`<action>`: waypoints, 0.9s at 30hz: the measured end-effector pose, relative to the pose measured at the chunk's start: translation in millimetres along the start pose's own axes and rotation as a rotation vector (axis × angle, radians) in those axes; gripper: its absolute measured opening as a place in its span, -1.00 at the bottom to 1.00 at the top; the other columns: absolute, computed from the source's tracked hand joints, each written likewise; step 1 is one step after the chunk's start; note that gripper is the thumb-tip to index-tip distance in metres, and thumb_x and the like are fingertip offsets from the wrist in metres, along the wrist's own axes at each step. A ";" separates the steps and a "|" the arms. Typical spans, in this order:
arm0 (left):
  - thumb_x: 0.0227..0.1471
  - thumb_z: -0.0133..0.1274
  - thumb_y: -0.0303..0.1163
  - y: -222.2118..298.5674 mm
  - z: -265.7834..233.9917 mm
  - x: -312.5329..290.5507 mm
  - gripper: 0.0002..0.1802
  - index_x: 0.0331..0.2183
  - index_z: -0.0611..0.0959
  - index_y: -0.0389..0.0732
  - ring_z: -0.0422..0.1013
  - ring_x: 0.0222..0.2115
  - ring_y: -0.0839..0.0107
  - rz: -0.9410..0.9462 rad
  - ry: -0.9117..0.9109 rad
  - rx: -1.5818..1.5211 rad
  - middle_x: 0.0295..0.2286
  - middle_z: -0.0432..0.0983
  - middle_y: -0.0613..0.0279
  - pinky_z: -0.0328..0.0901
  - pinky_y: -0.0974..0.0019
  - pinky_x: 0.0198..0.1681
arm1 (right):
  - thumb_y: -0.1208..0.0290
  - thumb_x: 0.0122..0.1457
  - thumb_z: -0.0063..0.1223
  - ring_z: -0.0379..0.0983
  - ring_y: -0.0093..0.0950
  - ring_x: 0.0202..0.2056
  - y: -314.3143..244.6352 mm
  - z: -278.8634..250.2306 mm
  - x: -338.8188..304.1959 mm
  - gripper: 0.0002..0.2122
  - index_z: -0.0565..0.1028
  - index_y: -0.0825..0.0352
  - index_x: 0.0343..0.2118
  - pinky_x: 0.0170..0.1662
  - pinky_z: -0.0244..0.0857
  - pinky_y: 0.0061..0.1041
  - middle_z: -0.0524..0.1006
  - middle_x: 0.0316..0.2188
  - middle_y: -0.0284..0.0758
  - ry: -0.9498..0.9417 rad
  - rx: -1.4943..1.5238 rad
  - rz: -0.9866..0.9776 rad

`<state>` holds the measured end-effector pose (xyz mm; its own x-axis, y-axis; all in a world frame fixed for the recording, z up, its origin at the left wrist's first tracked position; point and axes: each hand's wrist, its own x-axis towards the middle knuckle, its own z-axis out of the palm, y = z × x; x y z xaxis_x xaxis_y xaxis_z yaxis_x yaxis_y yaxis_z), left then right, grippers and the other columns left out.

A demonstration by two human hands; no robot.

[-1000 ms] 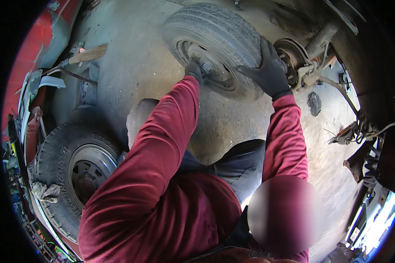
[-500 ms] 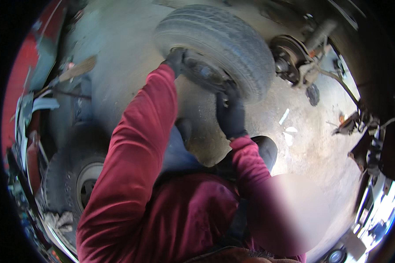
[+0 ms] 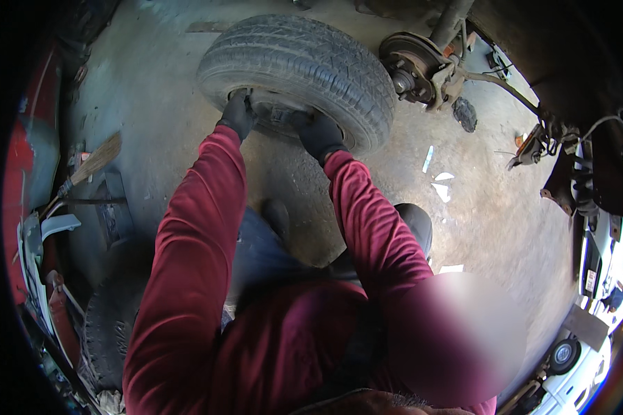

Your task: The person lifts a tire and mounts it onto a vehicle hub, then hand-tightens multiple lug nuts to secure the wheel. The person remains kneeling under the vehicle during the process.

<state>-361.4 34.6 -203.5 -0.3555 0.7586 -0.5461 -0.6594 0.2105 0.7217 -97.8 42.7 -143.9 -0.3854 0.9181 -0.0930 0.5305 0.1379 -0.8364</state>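
A wheel with a black treaded tire point(image 3: 304, 52) stands tilted on the floor in front of me, its rim face turned toward me. My left hand point(image 3: 239, 116), in a dark glove, has its fingers hooked into the left side of the rim. On the right side, my gloved right hand point(image 3: 318, 135) reaches into the rim, with its fingers partly hidden against the dark wheel face. Just right of the tire is a bare wheel hub with a brake disc point(image 3: 412, 69), its studs showing.
Suspension arms point(image 3: 509, 88) run along the right. White scraps point(image 3: 441, 190) and a dark lump point(image 3: 465, 114) lie on the floor. At left are a broom point(image 3: 97, 159) and red car bodywork point(image 3: 21, 159). Another tire point(image 3: 107, 332) sits by my left arm.
My view has shifted, so hub and wheel both appear farther left. The wheel looks turned a little, and my right hand has moved from the rim's edge deeper toward its middle.
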 end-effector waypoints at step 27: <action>0.31 -0.06 -0.16 6.5 150.9 -169.5 -0.50 0.01 0.68 -0.37 0.51 -0.10 0.29 0.282 -0.263 0.840 -0.09 0.66 0.05 0.35 0.22 0.04 | 0.15 0.37 0.02 0.54 0.15 -0.20 -16.8 -119.2 -146.7 -0.65 0.58 0.43 -0.20 -0.13 0.40 -0.02 0.60 -0.29 0.12 0.474 -0.108 0.044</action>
<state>-205.4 0.5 -42.1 -0.1998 0.9437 -0.2636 0.1621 0.2972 0.9410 39.8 -50.0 -51.9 0.0119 0.9886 0.1498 0.6237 0.1098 -0.7740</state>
